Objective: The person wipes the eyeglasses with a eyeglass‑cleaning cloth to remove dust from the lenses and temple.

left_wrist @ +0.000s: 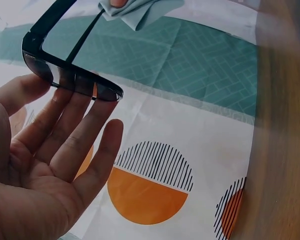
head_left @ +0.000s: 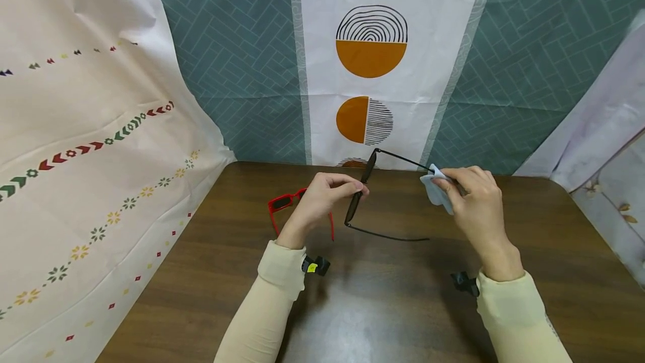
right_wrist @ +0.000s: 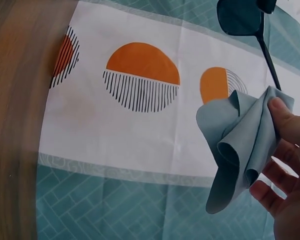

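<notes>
Above the table, my left hand (head_left: 322,198) pinches a pair of black sunglasses (head_left: 369,167) at the middle of the frame, between thumb and fingers. Both temples are unfolded and point right. A light blue cleaning cloth (right_wrist: 240,145) is gripped by my right hand (head_left: 473,200), folded around the end of the far temple. In the right wrist view the thumb presses the cloth against that temple tip. The near temple hangs free over the table. In the left wrist view the dark lenses (left_wrist: 85,82) rest against the left fingertips.
Red-framed sunglasses (head_left: 282,201) lie on the brown wooden table (head_left: 378,307), partly hidden behind my left hand and forearm. A patterned cloth backdrop (head_left: 242,71) hangs along the table's back edge. White fabric (head_left: 90,144) drapes at the left side.
</notes>
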Available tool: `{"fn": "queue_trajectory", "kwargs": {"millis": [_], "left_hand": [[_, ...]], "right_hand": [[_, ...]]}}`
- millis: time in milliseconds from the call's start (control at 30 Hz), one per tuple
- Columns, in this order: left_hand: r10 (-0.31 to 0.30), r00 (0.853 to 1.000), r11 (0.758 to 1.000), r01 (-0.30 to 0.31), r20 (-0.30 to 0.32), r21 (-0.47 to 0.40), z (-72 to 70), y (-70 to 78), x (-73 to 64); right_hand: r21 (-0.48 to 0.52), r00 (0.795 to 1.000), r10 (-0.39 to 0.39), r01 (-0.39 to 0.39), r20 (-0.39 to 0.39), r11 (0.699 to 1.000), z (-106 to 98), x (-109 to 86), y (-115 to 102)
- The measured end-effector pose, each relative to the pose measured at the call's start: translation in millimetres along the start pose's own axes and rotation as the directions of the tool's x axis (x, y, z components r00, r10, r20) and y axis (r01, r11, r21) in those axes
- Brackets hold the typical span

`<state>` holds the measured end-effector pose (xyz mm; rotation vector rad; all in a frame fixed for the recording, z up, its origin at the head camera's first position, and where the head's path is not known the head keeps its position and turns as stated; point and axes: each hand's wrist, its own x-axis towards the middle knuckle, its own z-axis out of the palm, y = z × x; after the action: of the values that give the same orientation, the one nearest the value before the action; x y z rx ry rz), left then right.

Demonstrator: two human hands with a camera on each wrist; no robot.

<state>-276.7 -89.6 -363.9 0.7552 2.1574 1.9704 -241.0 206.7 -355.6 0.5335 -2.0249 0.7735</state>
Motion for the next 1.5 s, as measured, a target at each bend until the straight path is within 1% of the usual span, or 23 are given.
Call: {"fn": "queue_trajectory", "kwargs": {"millis": [233, 300, 367, 467, 567, 600, 667, 733, 833, 967, 1033, 1067, 1133, 1200, 1333, 1500], "left_hand": [[0.002, 0.999, 0.999, -0.004, -0.040, -0.052, -0.9, 0.4, -1.0], [0.003, 0.998, 0.998, -0.007, -0.056, -0.062, -1.6, 0.1, -1.2], [0.005, 0.998, 0.998, -0.010, -0.070, -0.067, -2.6, -0.7, -1.3], [0.005, 0.995, 0.998, -0.011, -0.095, -0.058, -4.1, -2.0, -1.5], [0.000, 0.993, 0.999, -0.005, -0.115, -0.041, -5.0, -3.5, -1.6], [-0.001, 0.993, 1.000, -0.002, -0.116, -0.023, -5.0, -3.7, -1.6], [0.000, 0.995, 1.000, 0.001, -0.097, 0.014, -4.2, -4.1, -1.3], [-0.002, 0.998, 0.998, 0.006, -0.063, 0.064, -2.4, -3.9, -1.0], [-0.021, 0.999, 0.987, 0.025, -0.031, 0.157, 2.2, -2.5, -0.9], [-0.039, 0.999, 0.956, 0.045, -0.027, 0.289, 9.4, 0.1, -0.7], [-0.036, 0.999, 0.943, 0.040, -0.019, 0.331, 12.7, 0.5, 0.2], [-0.032, 0.999, 0.936, 0.035, -0.014, 0.350, 14.1, 0.7, 0.6], [-0.026, 1.000, 0.931, 0.024, 0.001, 0.365, 17.4, 0.8, 1.5], [-0.021, 1.000, 0.927, 0.011, 0.022, 0.375, 21.1, 1.3, 2.1], [-0.019, 0.997, 0.920, -0.010, 0.070, 0.392, 28.7, 2.7, 1.0], [-0.017, 0.995, 0.919, -0.022, 0.094, 0.394, 34.3, 4.4, -0.2]], "right_hand": [[-0.002, 0.998, 0.029, -0.029, 0.053, 1.000, 0, -0.8, 6], [-0.003, 0.996, 0.055, -0.055, 0.070, 0.998, -1, -1.0, 8], [0.007, 0.991, 0.102, -0.103, 0.081, 0.995, -3, -0.9, 9], [0.047, 0.974, 0.210, -0.214, 0.082, 0.976, -8, -0.3, 10], [0.101, 0.948, 0.307, -0.315, 0.084, 0.944, -14, 1.3, 12], [0.114, 0.939, 0.333, -0.341, 0.084, 0.933, -16, 1.9, 13], [0.128, 0.929, 0.359, -0.368, 0.088, 0.921, -18, 3.1, 14], [0.125, 0.925, 0.365, -0.377, 0.107, 0.918, -19, 3.9, 14], [0.105, 0.923, 0.345, -0.365, 0.168, 0.925, -19, 4.1, 12], [0.093, 0.915, 0.298, -0.334, 0.273, 0.938, -20, 3.8, 8], [0.086, 0.911, 0.268, -0.308, 0.312, 0.947, -20, 4.1, 4], [0.080, 0.913, 0.249, -0.289, 0.323, 0.954, -19, 4.2, 2], [0.062, 0.916, 0.214, -0.249, 0.338, 0.966, -16, 4.5, -2], [0.042, 0.923, 0.186, -0.211, 0.337, 0.976, -12, 4.1, -8], [-0.017, 0.943, 0.133, -0.134, 0.304, 0.991, 1, 1.4, -21], [-0.090, 0.969, 0.053, -0.032, 0.240, 0.995, 12, -2.6, -27]]}}
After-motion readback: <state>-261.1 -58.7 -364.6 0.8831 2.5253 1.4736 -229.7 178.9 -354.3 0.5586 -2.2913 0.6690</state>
